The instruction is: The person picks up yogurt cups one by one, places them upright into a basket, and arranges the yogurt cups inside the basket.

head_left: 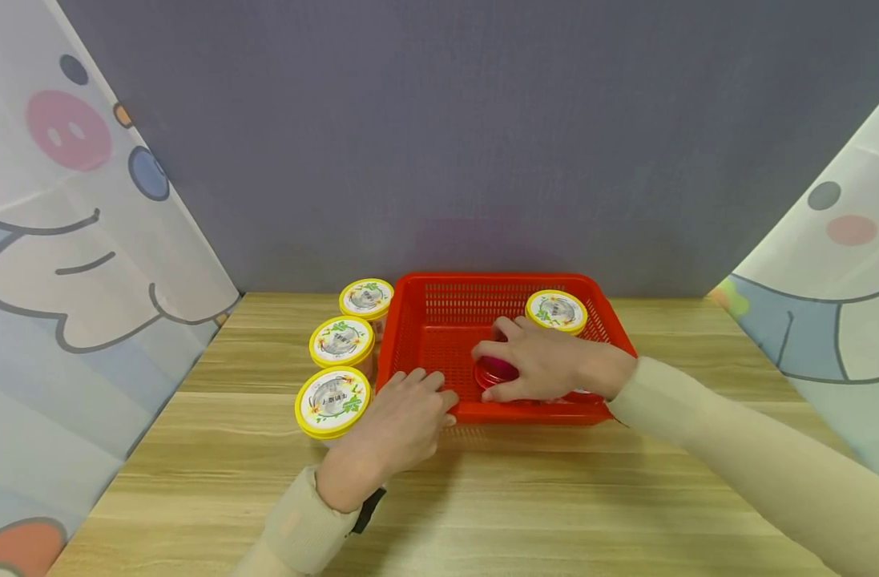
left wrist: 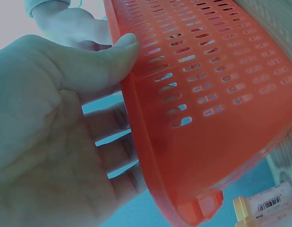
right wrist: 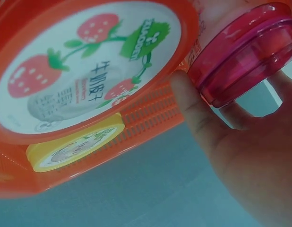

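Note:
My left hand (head_left: 403, 421) grips the front left rim of a red plastic basket (head_left: 526, 413); in the left wrist view its thumb (left wrist: 103, 66) lies on the slotted wall, with the other fingers over the rim. Inside the basket, my right hand (head_left: 547, 362) holds a jar with a clear magenta lid (right wrist: 247, 49), fingers and thumb spread around the lid. Beside it, in the right wrist view, is a red-rimmed tub (right wrist: 84, 71) with strawberries on its lid, mostly hidden by my hand in the head view. A yellow-lidded tub (head_left: 557, 309) stands in the back right corner.
Left of the basket, three yellow-lidded tubs stand in a row: a front one (head_left: 333, 402), a middle one (head_left: 341, 340) and a back one (head_left: 367, 298). The wooden table (head_left: 230, 449) ends at a grey back wall (head_left: 410, 160), with cartoon-printed curtains (head_left: 64, 361) at both sides.

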A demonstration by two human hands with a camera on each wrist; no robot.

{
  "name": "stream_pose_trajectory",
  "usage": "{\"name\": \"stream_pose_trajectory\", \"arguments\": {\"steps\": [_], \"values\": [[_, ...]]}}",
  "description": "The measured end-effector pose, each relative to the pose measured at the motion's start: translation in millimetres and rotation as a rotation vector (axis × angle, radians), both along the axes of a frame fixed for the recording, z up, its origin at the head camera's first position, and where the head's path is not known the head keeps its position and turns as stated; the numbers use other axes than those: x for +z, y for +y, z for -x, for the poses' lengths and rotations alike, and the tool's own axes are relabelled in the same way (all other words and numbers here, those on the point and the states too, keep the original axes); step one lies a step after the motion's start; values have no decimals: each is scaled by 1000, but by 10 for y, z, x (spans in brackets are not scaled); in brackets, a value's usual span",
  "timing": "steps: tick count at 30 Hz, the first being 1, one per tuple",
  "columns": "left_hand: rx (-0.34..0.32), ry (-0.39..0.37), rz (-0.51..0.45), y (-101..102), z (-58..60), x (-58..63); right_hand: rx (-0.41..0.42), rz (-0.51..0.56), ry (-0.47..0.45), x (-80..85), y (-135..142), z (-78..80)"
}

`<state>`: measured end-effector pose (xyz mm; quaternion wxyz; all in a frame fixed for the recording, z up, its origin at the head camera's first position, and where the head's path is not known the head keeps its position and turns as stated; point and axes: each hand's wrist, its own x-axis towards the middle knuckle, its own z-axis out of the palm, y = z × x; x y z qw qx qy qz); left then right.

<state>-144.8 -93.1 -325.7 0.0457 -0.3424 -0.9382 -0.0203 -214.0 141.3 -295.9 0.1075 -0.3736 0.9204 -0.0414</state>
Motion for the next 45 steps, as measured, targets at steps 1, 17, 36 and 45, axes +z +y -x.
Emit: {"name": "stream_pose_trajectory", "arguments": {"steps": [1, 17, 36, 45], "values": [[0, 1, 1, 1, 0, -1, 3, -1, 5, 1, -1, -9], [3, -18, -10, 5, 4, 6, -57, -27, 30, -3, 28, -117], [-24, 20, -39, -11, 0, 0, -220, 149, 67, 16, 475, -430], [0, -56, -68, -64, 27, 32, -320, 247, 80, -65, 765, -617]]}}
